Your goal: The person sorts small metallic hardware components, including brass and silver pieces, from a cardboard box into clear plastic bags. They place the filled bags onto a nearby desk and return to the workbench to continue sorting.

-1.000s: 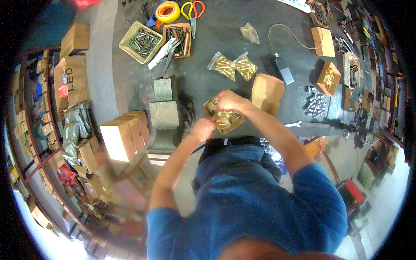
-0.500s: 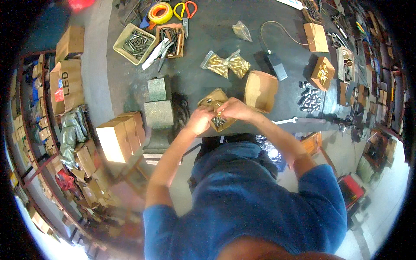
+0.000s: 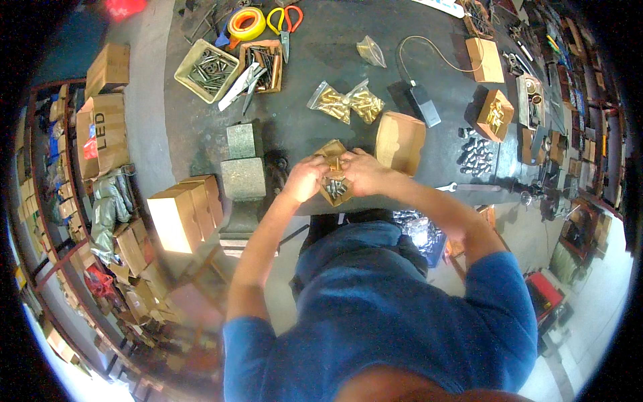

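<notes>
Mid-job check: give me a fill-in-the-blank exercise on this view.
The left hand and right hand are at the same open cardboard ____.
The scissors lie to the ____ of the tape roll.
Of scissors and wrench, the ____ lies nearer the person.
The two bags of brass-coloured parts lie to the ____ of the cabled device.

Missing words: box; right; wrench; left.

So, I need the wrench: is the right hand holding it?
No, the right hand is at the small open box, while the wrench lies apart from it on the table.
</notes>
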Motion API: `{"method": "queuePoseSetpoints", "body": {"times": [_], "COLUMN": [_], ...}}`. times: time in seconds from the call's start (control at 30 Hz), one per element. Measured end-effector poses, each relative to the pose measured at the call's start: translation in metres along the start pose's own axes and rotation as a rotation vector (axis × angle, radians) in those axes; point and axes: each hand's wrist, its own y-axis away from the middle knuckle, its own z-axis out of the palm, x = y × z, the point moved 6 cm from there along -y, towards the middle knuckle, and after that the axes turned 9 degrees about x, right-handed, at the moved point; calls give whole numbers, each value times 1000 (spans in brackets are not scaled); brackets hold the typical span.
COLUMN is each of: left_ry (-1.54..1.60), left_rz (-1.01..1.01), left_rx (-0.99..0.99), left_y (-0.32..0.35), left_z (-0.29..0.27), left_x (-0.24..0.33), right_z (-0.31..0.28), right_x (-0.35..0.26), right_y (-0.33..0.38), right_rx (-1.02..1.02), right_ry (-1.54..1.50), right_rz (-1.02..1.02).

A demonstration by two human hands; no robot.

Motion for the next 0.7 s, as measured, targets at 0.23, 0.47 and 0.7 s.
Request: {"method": "queuePoseSetpoints", "body": {"times": [0.23, 0.47, 0.7], "left_ry": [15, -26, -68], "left_rz": [42, 26, 70], "left_rx": [45, -7, -130], "left_y": [5, 7, -4], "left_z": [2, 3, 2], "left_x": [3, 0, -1], "right_z": [-17, -7, -1], "right_x": [5, 18, 27], "right_y": [15, 11, 14], "right_rx": [118, 188, 225], "right_ry": [-12, 72, -128], "right_rz": [-73, 15, -180]}}
